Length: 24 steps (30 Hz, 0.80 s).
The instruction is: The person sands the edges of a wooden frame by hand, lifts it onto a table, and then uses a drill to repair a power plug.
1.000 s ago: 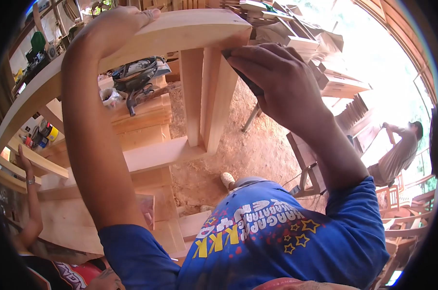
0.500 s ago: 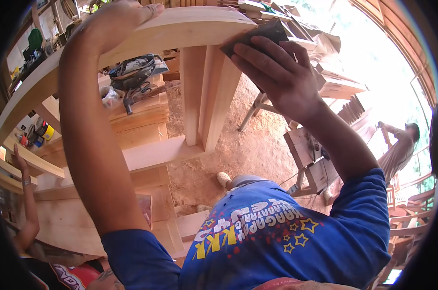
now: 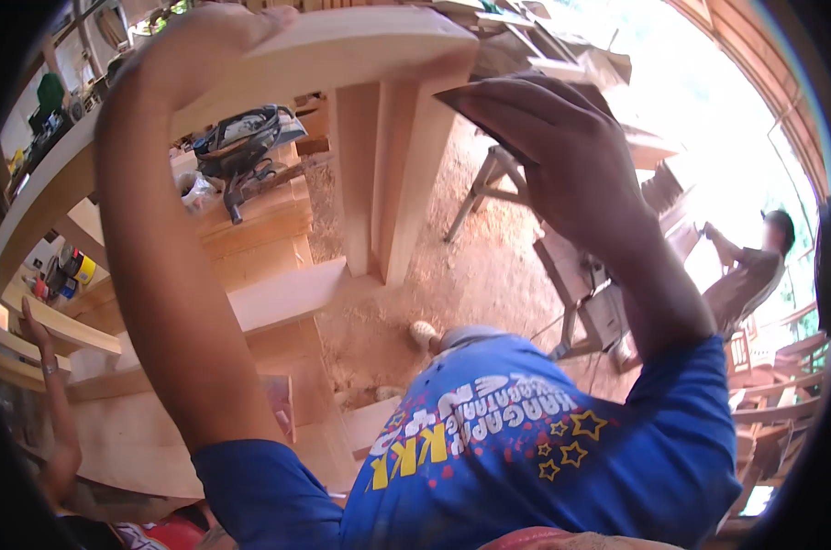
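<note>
My left hand grips the top of a curved, pale wooden rail, its fingers lying over the upper edge. My right hand holds a dark sheet of sandpaper, bent under the fingers. A small gap separates the sandpaper from the rail's right end. Below that end, a grooved wooden upright runs down to a lower crosspiece. The palm side of my right hand is hidden.
A power tool and a hammer lie on stacked boards behind the frame. Another person's arm reaches in at left. A further person stands at right near wooden chairs. A trestle stands beyond the upright.
My right hand has drawn the sandpaper off the rail's end, moving slightly right and down, and has tilted. My left hand keeps its hold. The person at right has shifted posture.
</note>
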Motion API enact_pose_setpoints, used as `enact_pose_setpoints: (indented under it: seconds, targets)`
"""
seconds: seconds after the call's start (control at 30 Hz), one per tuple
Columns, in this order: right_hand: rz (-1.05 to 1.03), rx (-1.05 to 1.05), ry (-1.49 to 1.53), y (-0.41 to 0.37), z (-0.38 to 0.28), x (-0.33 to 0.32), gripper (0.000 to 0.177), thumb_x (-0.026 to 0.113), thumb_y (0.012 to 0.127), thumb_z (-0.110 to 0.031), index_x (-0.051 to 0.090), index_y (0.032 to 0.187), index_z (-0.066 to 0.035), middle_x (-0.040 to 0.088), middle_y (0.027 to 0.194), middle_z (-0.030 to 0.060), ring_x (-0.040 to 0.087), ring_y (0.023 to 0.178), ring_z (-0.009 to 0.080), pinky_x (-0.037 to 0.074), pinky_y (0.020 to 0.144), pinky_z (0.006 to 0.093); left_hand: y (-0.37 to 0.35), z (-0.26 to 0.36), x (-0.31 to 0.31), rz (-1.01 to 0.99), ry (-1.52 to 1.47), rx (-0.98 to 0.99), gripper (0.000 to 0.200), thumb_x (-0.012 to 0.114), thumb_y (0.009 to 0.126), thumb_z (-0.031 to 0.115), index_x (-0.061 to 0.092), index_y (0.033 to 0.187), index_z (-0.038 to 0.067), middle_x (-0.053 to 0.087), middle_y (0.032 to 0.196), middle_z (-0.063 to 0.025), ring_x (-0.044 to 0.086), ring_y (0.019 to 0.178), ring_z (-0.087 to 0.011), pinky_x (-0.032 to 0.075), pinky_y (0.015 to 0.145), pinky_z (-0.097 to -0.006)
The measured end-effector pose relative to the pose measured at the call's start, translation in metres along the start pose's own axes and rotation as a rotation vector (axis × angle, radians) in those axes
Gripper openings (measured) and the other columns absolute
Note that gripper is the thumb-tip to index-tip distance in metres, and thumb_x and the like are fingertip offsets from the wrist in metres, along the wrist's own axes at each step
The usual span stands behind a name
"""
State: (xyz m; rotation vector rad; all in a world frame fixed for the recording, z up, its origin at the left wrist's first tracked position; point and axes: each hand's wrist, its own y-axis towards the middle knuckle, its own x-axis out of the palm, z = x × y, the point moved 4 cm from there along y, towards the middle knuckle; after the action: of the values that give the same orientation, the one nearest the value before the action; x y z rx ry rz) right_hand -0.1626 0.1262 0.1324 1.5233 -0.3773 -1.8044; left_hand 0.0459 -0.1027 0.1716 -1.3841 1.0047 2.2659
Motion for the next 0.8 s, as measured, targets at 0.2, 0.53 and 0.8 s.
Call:
enact_pose_setpoints:
  seconds: [0.2,0.53,0.8]
  targets:
    - [0.123,0.016,-0.117,0.018,0.000,0.005,0.037,0.064,0.083,0.001,0.074,0.115,-0.016,0.071,0.119,-0.0005,0.069,0.104,0.0247,0.059,0.085,0.0369,0.005,-0.005,0.000,0.029,0.056,0.019,0.067,0.052,0.099,0.062,0.067,0.098,-0.003,0.066,0.083,-0.0174,0.063,0.080,-0.0256,0.048,0.083,-0.0398]
    - [0.033,-0.042,-0.126,0.017,-0.011,0.017,0.032,0.068,0.083,-0.004,0.074,0.113,-0.015,0.072,0.114,-0.0004,0.068,0.107,0.0220,0.055,0.091,0.0374,0.004,-0.004,0.004,0.017,0.070,-0.009,0.067,0.052,0.100,0.060,0.066,0.090,-0.005,0.064,0.079,-0.0153,0.059,0.073,-0.0238,0.048,0.078,-0.0394]
    - [-0.087,-0.081,-0.119,0.007,-0.009,0.010,0.037,0.069,0.083,0.001,0.074,0.118,-0.012,0.073,0.111,0.0046,0.070,0.105,0.0250,0.053,0.091,0.0405,0.001,0.003,-0.002,0.100,0.027,0.099,0.058,0.060,0.099,0.051,0.066,0.090,-0.006,0.068,0.085,-0.0118,0.064,0.079,-0.0198,0.050,0.076,-0.0350]
